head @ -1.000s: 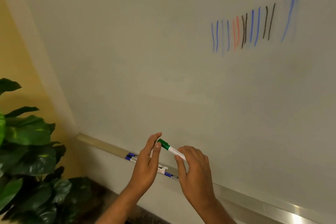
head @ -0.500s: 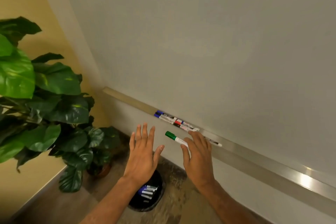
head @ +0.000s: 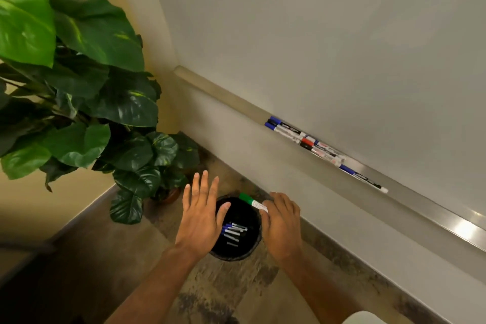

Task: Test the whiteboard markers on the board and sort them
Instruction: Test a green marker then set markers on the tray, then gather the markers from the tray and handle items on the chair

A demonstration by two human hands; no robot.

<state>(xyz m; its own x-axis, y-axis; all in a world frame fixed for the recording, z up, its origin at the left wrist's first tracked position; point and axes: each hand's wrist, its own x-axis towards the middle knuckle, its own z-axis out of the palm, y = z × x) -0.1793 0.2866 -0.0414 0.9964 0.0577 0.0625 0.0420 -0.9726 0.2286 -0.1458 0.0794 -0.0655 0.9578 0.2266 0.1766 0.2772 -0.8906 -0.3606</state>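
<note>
Warm, rather dim indoor light. A bright glare spot sits on the metal tray (head: 465,230) at right, and the top leaves of the plant (head: 25,16) shine. The lower left corner is dark and blurred.

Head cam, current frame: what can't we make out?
Head view only.
1. Rear of green marker: hidden in the right hand.
2. Binned markers: count unclear; left hand covers part of black bin, interior dark.
3. Tray markers: label print too small.
4. White object: cut off by bottom edge.
</note>
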